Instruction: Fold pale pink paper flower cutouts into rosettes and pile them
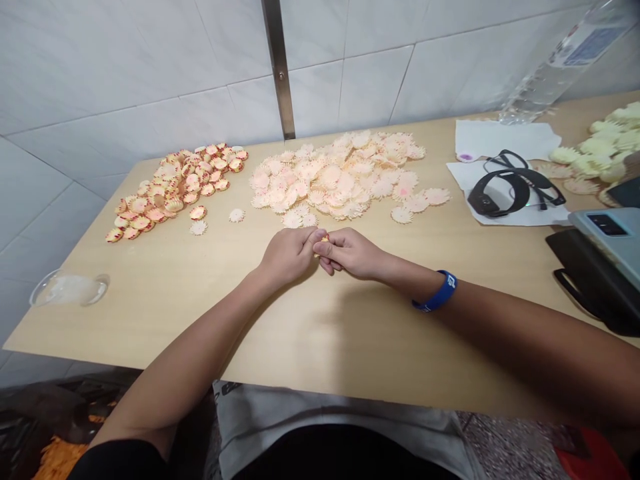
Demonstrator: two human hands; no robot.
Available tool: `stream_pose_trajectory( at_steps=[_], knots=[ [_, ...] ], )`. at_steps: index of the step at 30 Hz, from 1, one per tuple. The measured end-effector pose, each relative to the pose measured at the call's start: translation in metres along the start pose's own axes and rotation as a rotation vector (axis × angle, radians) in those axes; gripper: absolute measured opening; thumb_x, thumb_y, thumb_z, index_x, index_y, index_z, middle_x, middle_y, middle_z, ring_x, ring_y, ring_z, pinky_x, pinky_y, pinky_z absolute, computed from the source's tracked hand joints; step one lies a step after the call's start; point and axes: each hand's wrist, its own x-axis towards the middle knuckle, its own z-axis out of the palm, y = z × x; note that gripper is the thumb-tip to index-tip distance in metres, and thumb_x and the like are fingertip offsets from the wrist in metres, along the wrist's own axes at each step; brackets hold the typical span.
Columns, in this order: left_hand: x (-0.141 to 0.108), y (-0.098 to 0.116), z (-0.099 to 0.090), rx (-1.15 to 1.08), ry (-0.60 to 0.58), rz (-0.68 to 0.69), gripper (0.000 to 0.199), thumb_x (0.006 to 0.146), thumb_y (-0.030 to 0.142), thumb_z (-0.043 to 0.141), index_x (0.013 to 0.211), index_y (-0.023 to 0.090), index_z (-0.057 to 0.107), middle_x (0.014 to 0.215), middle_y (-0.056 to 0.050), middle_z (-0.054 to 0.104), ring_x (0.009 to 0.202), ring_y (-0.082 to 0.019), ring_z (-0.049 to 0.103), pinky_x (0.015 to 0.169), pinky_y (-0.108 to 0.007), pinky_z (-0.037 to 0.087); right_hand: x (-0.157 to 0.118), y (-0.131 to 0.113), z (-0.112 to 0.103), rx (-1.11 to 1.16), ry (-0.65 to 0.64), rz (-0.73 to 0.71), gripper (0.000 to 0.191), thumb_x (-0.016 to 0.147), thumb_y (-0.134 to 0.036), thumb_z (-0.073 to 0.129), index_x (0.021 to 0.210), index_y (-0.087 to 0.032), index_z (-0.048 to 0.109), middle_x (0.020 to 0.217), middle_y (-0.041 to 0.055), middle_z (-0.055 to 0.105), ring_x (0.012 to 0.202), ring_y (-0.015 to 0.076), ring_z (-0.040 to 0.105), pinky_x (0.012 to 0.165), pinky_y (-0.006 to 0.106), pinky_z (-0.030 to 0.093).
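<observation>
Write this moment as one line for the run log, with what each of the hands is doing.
left hand: fingers on small yellow piece | right hand: fingers on same piece | ahead: pale frilled pile, red-edged pile

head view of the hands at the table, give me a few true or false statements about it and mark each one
1. The left hand and right hand meet, with a small yellowish piece pinched between their fingers. True.
2. The blue wristband is on the left wrist. False: it is on the right wrist.
3. The pile of red-edged pieces lies to the right of the pile of pale flower-shaped pieces. False: it lies to their left.
4. Black-framed glasses lie on white paper. True.
</observation>
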Motion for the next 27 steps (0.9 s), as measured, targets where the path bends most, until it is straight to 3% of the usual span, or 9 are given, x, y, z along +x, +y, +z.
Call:
stream_pose_trajectory(
  at_steps=[6, 22, 24, 27],
  knots=[
    [0.001, -0.006, -0.001, -0.409, -0.158, -0.001, 0.059, 0.096, 0.06, 0.039, 0.066, 0.016, 0.063, 0.065, -0.006, 0.068, 0.065, -0.016, 0.059, 0.071, -0.027, 0.045, -0.001, 0.004, -0.003, -0.049, -0.074, -0.068, 0.067, 0.089, -0.071, 0.041, 0.051, -0.018, 0.054, 0.048, 0.0015, 0.053, 0.045, 0.0092, 0.041, 0.048, 0.025, 0.034],
    [0.001, -0.002, -0.004, -0.633, -0.266, 0.006, 0.06, 0.094, 0.062, 0.043, 0.068, 0.013, 0.067, 0.066, -0.01, 0.069, 0.063, -0.018, 0.064, 0.074, -0.033, 0.052, 0.0, 0.007, -0.007, 0.119, -0.15, -0.072, 0.057, 0.087, -0.069, 0.05, 0.067, -0.017, 0.057, 0.063, 0.0047, 0.063, 0.057, 0.013, 0.054, 0.057, 0.027, 0.044],
    [0.002, -0.004, -0.003, -0.607, -0.224, -0.005, 0.061, 0.093, 0.065, 0.042, 0.064, 0.015, 0.063, 0.062, -0.007, 0.066, 0.058, -0.016, 0.059, 0.07, -0.031, 0.05, 0.001, 0.009, -0.007, 0.155, -0.138, -0.071, 0.057, 0.086, -0.071, 0.049, 0.069, -0.017, 0.058, 0.063, 0.0046, 0.063, 0.057, 0.0131, 0.054, 0.056, 0.027, 0.043],
    [0.005, -0.007, -0.001, -0.522, -0.001, -0.062, 0.06, 0.087, 0.07, 0.046, 0.058, 0.018, 0.051, 0.053, -0.001, 0.053, 0.052, -0.013, 0.047, 0.06, -0.028, 0.042, 0.003, 0.011, -0.005, 0.211, -0.081, -0.068, 0.056, 0.085, -0.072, 0.051, 0.072, -0.018, 0.056, 0.065, 0.0034, 0.061, 0.056, 0.0124, 0.053, 0.054, 0.027, 0.042]
  ],
)
